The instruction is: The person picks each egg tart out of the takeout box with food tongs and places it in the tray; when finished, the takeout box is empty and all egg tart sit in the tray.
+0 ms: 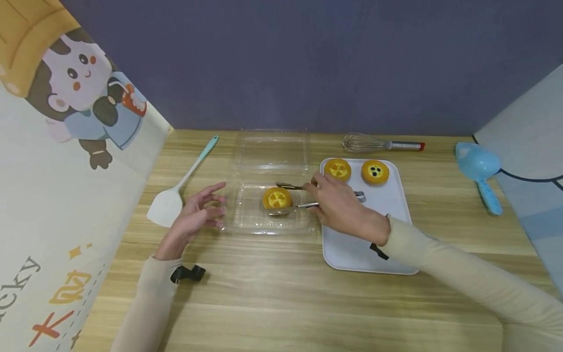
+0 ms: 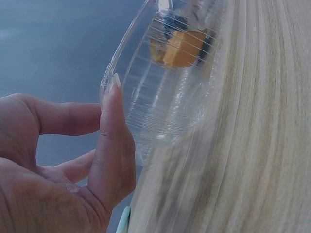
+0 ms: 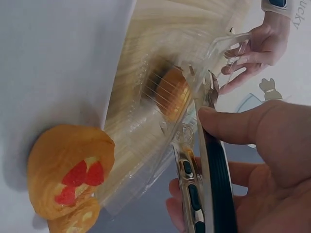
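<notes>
My right hand grips metal tongs with dark insets along the handles. The tongs' tips stand apart on either side of an egg tart, which sits inside an open clear plastic container. Through the container's ribbed wall, the right wrist view shows the tart as a golden shape. My left hand is at the container's left side, fingers loosely extended; in the left wrist view a fingertip lies right at the clear rim.
A white tray under my right forearm holds two more tarts, one with crossed topping, one with dark dots. A whisk lies behind, a blue scoop far right, a white spatula left. Walls bound the table.
</notes>
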### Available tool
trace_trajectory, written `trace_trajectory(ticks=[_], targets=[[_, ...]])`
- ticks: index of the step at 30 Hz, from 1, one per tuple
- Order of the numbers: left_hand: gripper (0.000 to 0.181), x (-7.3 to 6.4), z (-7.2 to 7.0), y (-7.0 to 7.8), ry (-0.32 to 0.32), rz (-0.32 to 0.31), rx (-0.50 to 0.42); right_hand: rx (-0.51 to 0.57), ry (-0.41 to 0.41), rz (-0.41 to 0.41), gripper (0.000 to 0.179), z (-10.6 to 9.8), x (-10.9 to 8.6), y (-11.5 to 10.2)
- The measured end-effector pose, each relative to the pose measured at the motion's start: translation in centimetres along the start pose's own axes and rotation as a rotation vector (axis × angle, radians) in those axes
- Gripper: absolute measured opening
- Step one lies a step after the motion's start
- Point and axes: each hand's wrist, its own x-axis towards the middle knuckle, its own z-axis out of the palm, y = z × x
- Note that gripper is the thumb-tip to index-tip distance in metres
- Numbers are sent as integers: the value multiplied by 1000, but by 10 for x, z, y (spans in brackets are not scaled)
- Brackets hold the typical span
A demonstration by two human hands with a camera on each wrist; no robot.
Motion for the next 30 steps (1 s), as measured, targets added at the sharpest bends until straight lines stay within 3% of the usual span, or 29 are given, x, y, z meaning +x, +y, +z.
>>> trace_trajectory(ticks=[30], targets=[[73, -2, 0, 0, 8, -2, 4, -18, 68, -39, 47, 10, -5, -4]])
